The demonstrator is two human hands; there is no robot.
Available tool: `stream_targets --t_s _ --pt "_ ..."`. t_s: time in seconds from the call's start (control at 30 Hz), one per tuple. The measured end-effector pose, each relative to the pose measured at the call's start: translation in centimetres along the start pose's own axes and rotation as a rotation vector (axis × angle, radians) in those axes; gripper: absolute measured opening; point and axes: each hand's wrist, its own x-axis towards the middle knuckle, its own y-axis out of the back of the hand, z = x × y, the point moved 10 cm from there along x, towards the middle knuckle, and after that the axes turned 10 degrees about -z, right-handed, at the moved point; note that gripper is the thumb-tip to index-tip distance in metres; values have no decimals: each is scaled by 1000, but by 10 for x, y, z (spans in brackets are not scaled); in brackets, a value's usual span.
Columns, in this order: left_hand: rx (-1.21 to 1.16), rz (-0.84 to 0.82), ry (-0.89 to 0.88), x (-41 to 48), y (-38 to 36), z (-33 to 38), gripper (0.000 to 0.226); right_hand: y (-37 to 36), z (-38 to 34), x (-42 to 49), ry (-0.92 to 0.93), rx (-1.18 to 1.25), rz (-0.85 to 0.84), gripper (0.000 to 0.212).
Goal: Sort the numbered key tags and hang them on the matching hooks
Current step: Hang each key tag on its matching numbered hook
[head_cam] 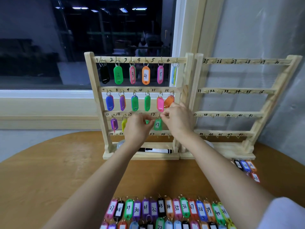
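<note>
Right hand (pixel 176 118) pinching top of green tag 17 (pixel 157 125); tag hanging below grip, long axis vertical, at 3rd rail (pixel 112 112); left hand (pixel 137 128) curling just left, hold unclear.

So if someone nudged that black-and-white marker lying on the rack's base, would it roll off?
Probably it rolls: the marker looks round and lies on its side along the rack's flat wooden base. A forward push might send it onto the table; I see no lip. It looks slim, so likely light.
</note>
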Motion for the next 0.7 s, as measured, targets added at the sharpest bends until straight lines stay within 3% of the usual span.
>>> stream_targets --t_s 0.3,0.7 --pt "28 -204 12 -35 -36 1 6 -5 30 -48 44 76 -148 18" --pt "-44 -487 -65 -63 -168 36 13 -7 192 -140 -302 70 -269 7"
